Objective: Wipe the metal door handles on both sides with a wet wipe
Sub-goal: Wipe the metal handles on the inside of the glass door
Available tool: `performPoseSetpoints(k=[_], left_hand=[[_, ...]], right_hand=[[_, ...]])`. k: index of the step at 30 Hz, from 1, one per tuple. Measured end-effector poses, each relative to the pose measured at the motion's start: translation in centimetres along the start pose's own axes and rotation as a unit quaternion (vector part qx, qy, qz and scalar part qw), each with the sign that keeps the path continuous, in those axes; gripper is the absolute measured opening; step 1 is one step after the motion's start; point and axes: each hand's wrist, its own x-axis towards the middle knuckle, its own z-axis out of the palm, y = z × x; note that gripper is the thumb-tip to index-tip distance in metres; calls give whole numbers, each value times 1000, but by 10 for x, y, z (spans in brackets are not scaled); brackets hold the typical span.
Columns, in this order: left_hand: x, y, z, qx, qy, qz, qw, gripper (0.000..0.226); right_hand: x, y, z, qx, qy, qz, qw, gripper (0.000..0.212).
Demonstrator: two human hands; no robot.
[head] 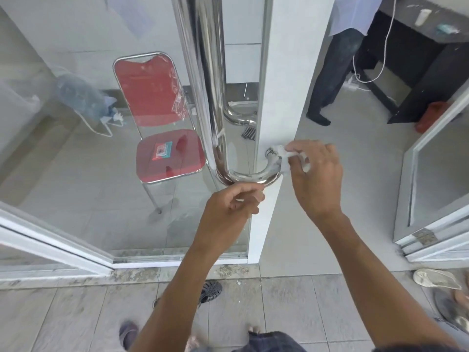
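The right hand (314, 174) reaches forward and pinches a white wet wipe (281, 152) against the low curved end of the shiny metal door handle (253, 177). The left hand (228, 212), fingers curled, holds the white door edge (264, 212) just below it.

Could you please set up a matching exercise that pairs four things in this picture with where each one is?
Things:
1. wet wipe
2. wipes packet
3. left hand
4. dark sandal

Places:
A. on the tiled floor by the door sill
B. just below the handle's lower bend
C. on the red chair seat
D. pressed on the handle's end by the right hand

Pairs: 1-D, 2-C, 3-B, 4-A
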Motion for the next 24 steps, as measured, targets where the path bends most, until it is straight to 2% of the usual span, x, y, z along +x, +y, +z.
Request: performPoseSetpoints(k=[3,9,12,17,21,24], left_hand=[[0,-3,0,6,-1,1,1000,21],[2,-6,-1,14,11,6,1000,22],[4,-3,2,9,23,14,1000,20],[3,0,15,1,68,20,998,17],[2,-1,25,14,112,17,993,12],[2,0,34,16,154,7,988,7]], right_hand=[[4,-1,5,-3,-31,-54,998,27],[-7,-6,5,41,-88,-31,995,23],[-1,-5,7,43,-91,-27,995,22],[-9,1,8,60,-76,-38,995,23],[-10,11,3,87,-94,-90,988,25],[8,20,6,86,-107,-92,986,25]])
